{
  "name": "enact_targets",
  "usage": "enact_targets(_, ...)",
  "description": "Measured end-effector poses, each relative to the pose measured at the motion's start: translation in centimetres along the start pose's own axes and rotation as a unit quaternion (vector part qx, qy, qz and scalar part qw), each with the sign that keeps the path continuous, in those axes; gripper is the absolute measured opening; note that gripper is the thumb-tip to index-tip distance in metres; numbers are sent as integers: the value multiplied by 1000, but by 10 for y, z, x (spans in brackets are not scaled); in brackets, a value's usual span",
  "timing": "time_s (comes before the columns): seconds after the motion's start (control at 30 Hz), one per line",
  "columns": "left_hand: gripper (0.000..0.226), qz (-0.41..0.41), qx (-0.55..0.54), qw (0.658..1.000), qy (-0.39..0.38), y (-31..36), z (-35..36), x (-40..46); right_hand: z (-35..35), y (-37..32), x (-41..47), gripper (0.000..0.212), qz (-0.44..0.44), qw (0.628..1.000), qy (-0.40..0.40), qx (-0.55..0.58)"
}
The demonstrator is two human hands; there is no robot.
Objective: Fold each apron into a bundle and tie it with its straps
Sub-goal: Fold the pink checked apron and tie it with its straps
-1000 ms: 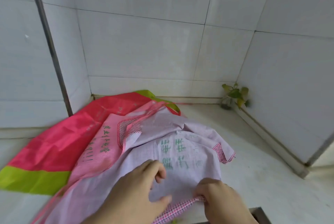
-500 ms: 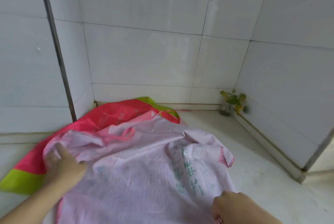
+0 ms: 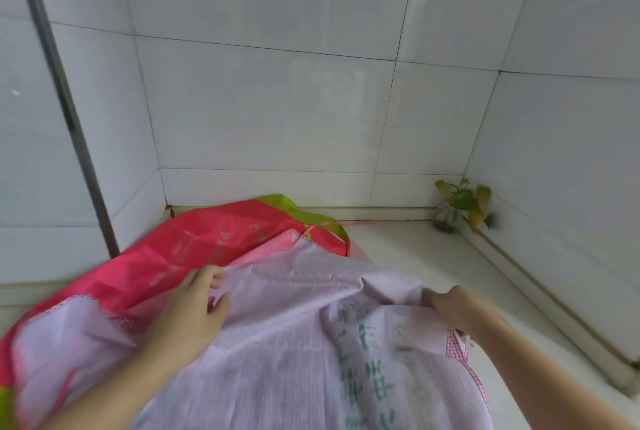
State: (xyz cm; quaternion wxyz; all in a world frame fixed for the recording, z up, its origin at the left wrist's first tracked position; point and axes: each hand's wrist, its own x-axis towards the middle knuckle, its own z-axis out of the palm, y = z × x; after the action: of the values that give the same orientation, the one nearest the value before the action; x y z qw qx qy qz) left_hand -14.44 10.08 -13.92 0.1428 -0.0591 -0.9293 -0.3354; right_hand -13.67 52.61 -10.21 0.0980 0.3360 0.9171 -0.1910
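Note:
A pale lilac apron (image 3: 298, 336) with green printing and a red-checked trim lies spread over the white counter (image 3: 415, 249). My left hand (image 3: 194, 308) pinches its far edge near the middle left, thumb and fingers curled on the cloth. On the right, my right hand (image 3: 453, 305) grips a bunched fold of the same apron. Under it lies a red apron (image 3: 194, 249) with lime-green edging, reaching back to the wall corner. A thin pink strap (image 3: 332, 223) runs out from the back of the pile.
White tiled walls close the counter at the back, left and right. A small potted plant (image 3: 460, 204) stands in the back right corner. A dark metal strip (image 3: 65, 110) runs down the left wall. Bare counter shows to the right of the aprons.
My left hand has moved from the apron's far left edge toward the middle and now pinches the top edge. My right hand has risen from the near edge and gathered a fold.

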Motion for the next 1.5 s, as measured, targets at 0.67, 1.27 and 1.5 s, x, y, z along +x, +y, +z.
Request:
enact_targets(0.67, 11, -108, 8, 994, -10, -8, 68, 125, -38, -54, 62, 26, -171, 942, 261, -122)
enact_targets(1.27, 30, -42, 55, 979, -189, -5, 96, 176, 118, -50, 1, 75, -326, 929, 108, -136)
enact_targets(1.5, 18, -66, -46, 976, 201, 11, 82, 216, 119, -49, 3, 73, -338, 926, 118, -120)
